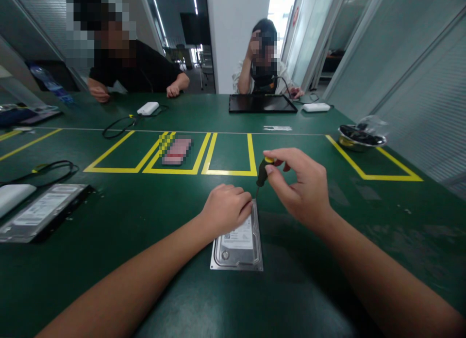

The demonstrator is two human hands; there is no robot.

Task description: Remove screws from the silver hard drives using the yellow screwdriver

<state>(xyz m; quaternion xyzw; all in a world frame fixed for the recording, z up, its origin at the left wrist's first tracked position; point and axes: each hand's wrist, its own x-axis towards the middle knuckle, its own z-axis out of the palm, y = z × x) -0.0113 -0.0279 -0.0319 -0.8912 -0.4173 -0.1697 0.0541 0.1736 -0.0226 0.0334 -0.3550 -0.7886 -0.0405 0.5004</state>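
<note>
A silver hard drive (238,253) with a white label lies flat on the green table in front of me. My left hand (227,207) is closed over its far part, fingers curled and covering much of the label. Between the thumb and fingers of my right hand (300,183), a dark screwdriver (262,174) with a yellow cap is held nearly upright. Its thin shaft points down at the drive's far right corner. Whether the tip sits in a screw is too small to tell.
Another hard drive (43,212) lies at left beside a white power bank (14,197) with a black cable. Yellow tape (229,173) marks rectangles; a pink card-like item (177,151) lies in one. At right stands a metal bowl (362,136). Two people sit opposite, one behind a black screen (262,104).
</note>
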